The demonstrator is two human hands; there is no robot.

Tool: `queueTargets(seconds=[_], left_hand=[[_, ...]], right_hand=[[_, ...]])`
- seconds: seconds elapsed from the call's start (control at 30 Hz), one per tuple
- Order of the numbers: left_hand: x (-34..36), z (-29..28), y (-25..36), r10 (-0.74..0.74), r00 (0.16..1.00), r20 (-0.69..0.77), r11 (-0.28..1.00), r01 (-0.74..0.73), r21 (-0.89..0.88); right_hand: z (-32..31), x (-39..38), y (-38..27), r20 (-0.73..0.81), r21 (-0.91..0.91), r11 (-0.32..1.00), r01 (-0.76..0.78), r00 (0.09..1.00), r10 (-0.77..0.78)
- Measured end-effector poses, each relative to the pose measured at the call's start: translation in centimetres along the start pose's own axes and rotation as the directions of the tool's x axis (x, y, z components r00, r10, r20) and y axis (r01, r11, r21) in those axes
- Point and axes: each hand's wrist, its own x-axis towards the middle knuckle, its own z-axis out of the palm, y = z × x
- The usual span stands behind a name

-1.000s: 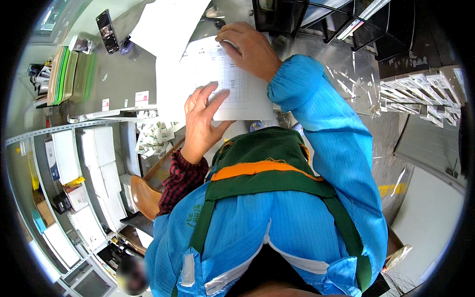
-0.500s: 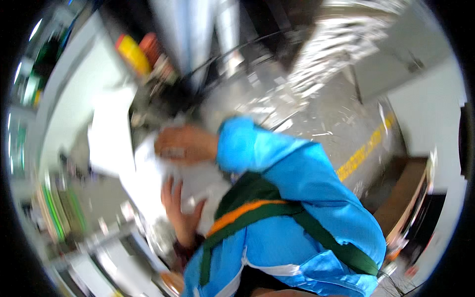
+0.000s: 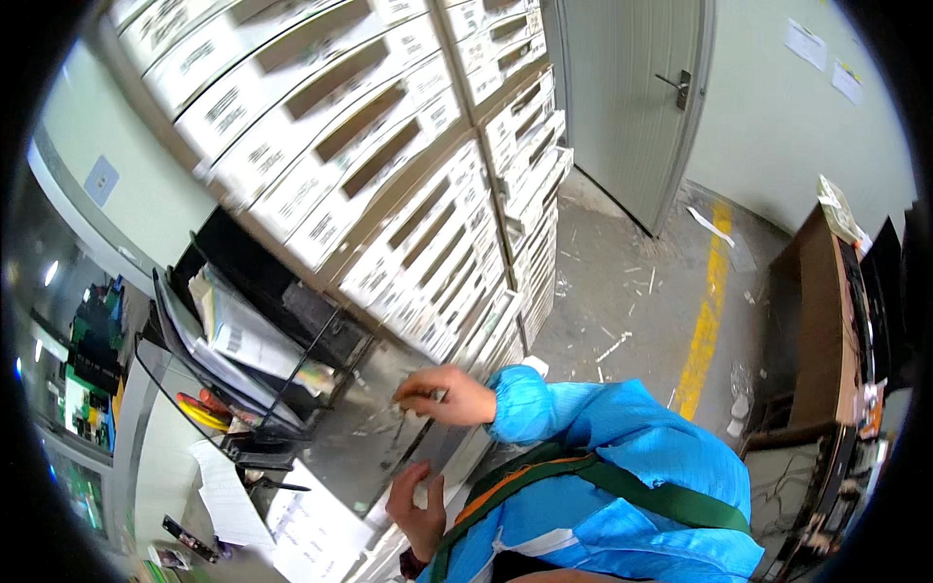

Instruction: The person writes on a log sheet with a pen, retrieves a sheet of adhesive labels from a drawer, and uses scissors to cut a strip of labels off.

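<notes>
My right hand (image 3: 449, 395), in a blue sleeve, hovers over a grey surface (image 3: 355, 442) at the desk's edge. Its fingers are curled together in a pinch; a thin dark bit shows at the fingertips, too small to name. Below it my left hand (image 3: 418, 510) is held up near my body, thumb and fingers apart, with nothing visible in it. White printed sheets (image 3: 316, 534) lie on the desk to the left of that hand. A black file holder (image 3: 282, 413) with papers (image 3: 248, 335) stands beyond, left of my right hand.
Tall stacks of white labelled boxes (image 3: 428, 233) rise just ahead. A grey door (image 3: 622, 107) stands behind them. Paper scraps lie on the floor (image 3: 622, 282) by a yellow line (image 3: 705, 340). At the right is a wooden desk (image 3: 812, 321) with dark screens.
The view has swung, bringing the box stacks, file holder and door into clear sight. My right hand's fingers have gone from extended to curled. My left hand stays near my body, still spread.
</notes>
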Motion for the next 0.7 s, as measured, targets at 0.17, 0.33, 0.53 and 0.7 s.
queueTargets(seconds=[0.17, 0.33, 0.53, 0.7], left_hand=[[4.9, 12.4, 4.9, -0.027, 0.999, 0.035, 0.99, 0.032, -0.134], [7.8, 20.0, 11.6, 0.005, 0.998, 0.068, 0.994, 0.003, -0.113], [10.9, 24.3, 13.7, -0.053, 0.991, 0.119, 0.998, 0.056, -0.02], [15.4, 25.4, 14.6, 0.087, 0.993, 0.076, 0.996, -0.088, 0.012]], right_hand=[[-16.0, -1.4, 4.6, -0.41, 0.163, 0.974, -0.157, 0.887, 0.212], [-29.5, -0.3, 11.4, -0.73, -0.295, 0.863, -0.409, 0.679, 0.073], [-33.6, 1.3, 13.9, -0.54, -0.4, 0.802, -0.444, 0.821, 0.185], [-38.1, 4.3, 6.4, -0.05, -0.266, 0.917, -0.297, 0.954, 0.294]])
